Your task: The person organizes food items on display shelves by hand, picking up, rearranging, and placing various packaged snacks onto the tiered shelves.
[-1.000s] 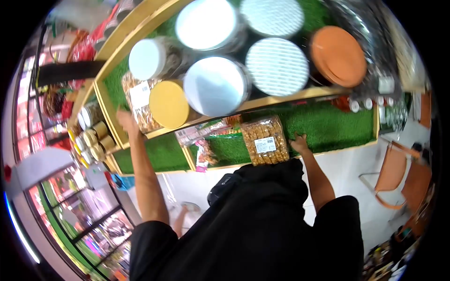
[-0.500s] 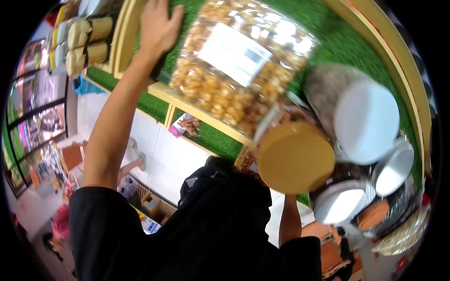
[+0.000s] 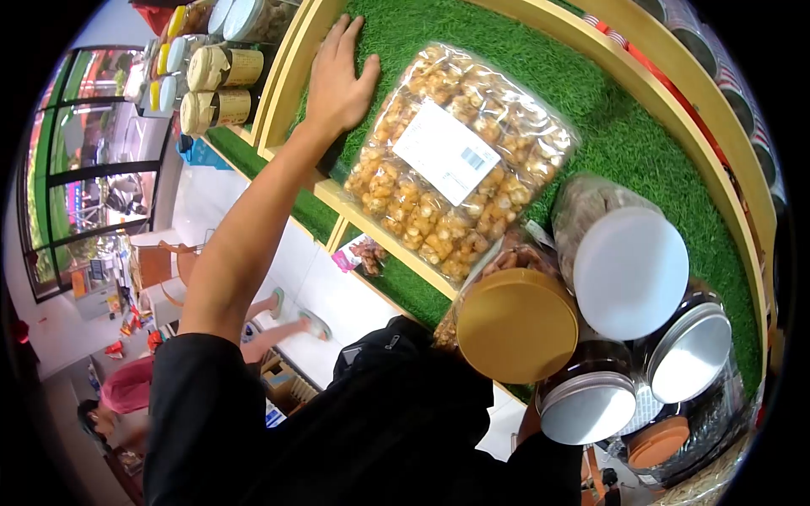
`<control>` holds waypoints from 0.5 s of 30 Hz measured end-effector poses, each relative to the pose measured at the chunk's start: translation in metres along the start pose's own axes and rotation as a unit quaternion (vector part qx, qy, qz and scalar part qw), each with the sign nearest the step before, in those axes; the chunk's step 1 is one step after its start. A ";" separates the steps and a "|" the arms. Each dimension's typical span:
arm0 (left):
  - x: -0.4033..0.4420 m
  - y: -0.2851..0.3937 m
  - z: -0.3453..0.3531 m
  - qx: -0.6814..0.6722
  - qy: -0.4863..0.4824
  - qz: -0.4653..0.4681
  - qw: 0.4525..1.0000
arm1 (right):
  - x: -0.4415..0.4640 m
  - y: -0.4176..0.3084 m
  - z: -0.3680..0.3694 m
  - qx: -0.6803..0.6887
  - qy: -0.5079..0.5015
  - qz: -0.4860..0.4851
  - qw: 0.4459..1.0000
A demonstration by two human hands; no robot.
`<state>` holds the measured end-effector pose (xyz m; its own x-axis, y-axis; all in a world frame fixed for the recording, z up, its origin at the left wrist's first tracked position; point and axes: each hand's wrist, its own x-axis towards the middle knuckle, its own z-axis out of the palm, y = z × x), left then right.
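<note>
My left hand (image 3: pixel 342 80) rests on the green artificial turf (image 3: pixel 506 34) of a wood-edged shelf, fingers stretched out, holding nothing. Just right of it lies a clear bag of golden puffed snacks (image 3: pixel 422 221) with a white barcode label (image 3: pixel 447 153). My right arm reaches down behind the jars at lower right; they hide the hand. Nearest that arm are a silver-lidded jar (image 3: pixel 588 409) and a gold-lidded jar (image 3: pixel 517 326). A white-lidded jar (image 3: pixel 631 274) stands beside them.
Another silver-lidded jar (image 3: pixel 689 352) and an orange lid (image 3: pixel 658 443) sit at lower right. Labelled jars (image 3: pixel 224 69) line the upper left. A wooden rim (image 3: pixel 337 198) edges the shelf, with a small snack packet (image 3: pixel 361 255) on a lower level. A person in pink (image 3: pixel 126 384) is at lower left.
The camera view has shifted, so shelf, bag and jars appear lower. My left hand stays flat on the turf, now fully in frame. Less of my right forearm shows.
</note>
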<state>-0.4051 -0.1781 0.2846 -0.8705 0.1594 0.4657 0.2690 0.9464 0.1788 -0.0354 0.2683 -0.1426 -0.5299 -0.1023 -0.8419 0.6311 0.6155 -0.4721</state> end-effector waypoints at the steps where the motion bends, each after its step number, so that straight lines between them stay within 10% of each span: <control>1: 0.000 0.001 0.000 -0.010 0.005 -0.007 1.000 | -0.001 0.003 0.002 0.008 0.000 0.004 1.000; 15: -0.003 -0.007 0.003 -0.038 0.103 0.017 0.994 | -0.056 0.121 0.021 0.160 -0.007 0.115 0.980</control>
<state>-0.4055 -0.1847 0.2793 -0.7598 0.1223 0.6385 0.3332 0.9166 0.2210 0.0821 0.3319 -0.1582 -0.3454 -0.0018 -0.9385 0.8796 0.3479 -0.3244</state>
